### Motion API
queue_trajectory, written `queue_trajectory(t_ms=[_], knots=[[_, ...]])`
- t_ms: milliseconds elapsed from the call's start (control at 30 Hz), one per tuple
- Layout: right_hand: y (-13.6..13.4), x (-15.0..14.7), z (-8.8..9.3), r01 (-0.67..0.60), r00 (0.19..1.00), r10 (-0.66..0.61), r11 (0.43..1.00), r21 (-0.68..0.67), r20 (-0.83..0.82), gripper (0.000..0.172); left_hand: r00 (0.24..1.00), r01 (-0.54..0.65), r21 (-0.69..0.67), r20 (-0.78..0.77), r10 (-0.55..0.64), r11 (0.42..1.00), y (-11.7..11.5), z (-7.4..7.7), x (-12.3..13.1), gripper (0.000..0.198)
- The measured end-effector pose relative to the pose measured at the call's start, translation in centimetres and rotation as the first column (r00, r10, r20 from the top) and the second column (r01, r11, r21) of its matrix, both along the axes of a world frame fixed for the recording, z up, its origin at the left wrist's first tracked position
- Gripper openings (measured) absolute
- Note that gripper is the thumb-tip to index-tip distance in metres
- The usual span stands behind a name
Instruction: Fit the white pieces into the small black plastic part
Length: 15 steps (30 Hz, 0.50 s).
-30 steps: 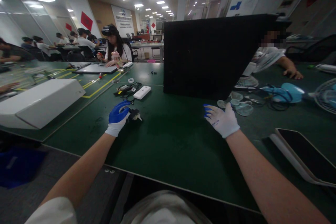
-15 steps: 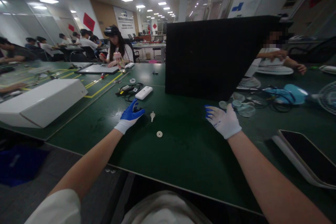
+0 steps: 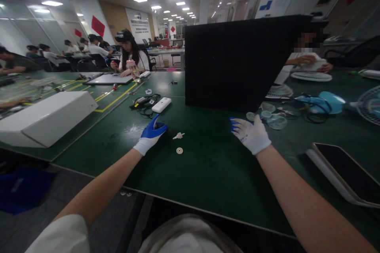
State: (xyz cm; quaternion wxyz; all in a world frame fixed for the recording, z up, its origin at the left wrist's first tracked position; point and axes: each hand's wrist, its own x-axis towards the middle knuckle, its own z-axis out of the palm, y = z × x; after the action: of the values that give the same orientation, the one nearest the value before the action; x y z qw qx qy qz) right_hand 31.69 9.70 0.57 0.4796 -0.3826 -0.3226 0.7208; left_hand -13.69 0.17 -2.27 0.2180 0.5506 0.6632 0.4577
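Note:
My left hand [image 3: 153,133], in a blue-and-white glove, hovers low over the green table [image 3: 208,178] with thumb and fingers apart and nothing held. Just to its right lies a small white plastic shaft-like part [image 3: 178,136], on its side. Below that part sits a cream ring-shaped gear or washer [image 3: 179,150] with a dark centre hole. My right hand [image 3: 251,133], gloved the same way, is open with its fingers pointing left and holds nothing. Beyond its thumb are several clear round plastic pieces [image 3: 277,121].
A black box-like panel [image 3: 231,63] stands behind the hands. Left of it lie a white power bank [image 3: 162,104] and a black cable with adapter [image 3: 144,104]. A long white box [image 3: 50,116] is far left. At right are a tablet-like device [image 3: 347,172] and blue fan parts [image 3: 329,102].
The small white part has turned from pointing toward me to lying crosswise, slightly further right. My left hand has shifted a little right. My right hand stays nearly still.

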Motion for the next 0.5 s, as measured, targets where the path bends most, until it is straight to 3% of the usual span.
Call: queue_trajectory(t_ms=[200, 367, 433, 500], knots=[[0.0, -0.3, -0.1, 0.008, 1.000, -0.008, 1.000, 0.006, 0.012, 0.087, 0.994, -0.110, 0.049, 0.008, 0.110, 0.993, -1.6, -0.3, 3.3, 0.079], [0.0, -0.4, -0.1, -0.014, 1.000, 0.014, 1.000, -0.003, -0.008, 0.089, 0.983, -0.156, 0.052, 0.104, 0.150, 0.986, -2.3, 0.0, 7.4, 0.079], [0.0, -0.4, -0.2, -0.031, 0.999, 0.031, 0.999, 0.015, -0.019, 0.090, 0.977, -0.132, 0.063, 0.179, 0.119, 0.989, -2.0, -0.1, 9.2, 0.078], [0.0, -0.5, -0.3, -0.040, 0.999, 0.040, 0.999, 0.033, -0.016, 0.091, 0.968, -0.008, 0.062, 0.250, -0.008, 0.998, -1.6, -0.2, 11.1, 0.081]])
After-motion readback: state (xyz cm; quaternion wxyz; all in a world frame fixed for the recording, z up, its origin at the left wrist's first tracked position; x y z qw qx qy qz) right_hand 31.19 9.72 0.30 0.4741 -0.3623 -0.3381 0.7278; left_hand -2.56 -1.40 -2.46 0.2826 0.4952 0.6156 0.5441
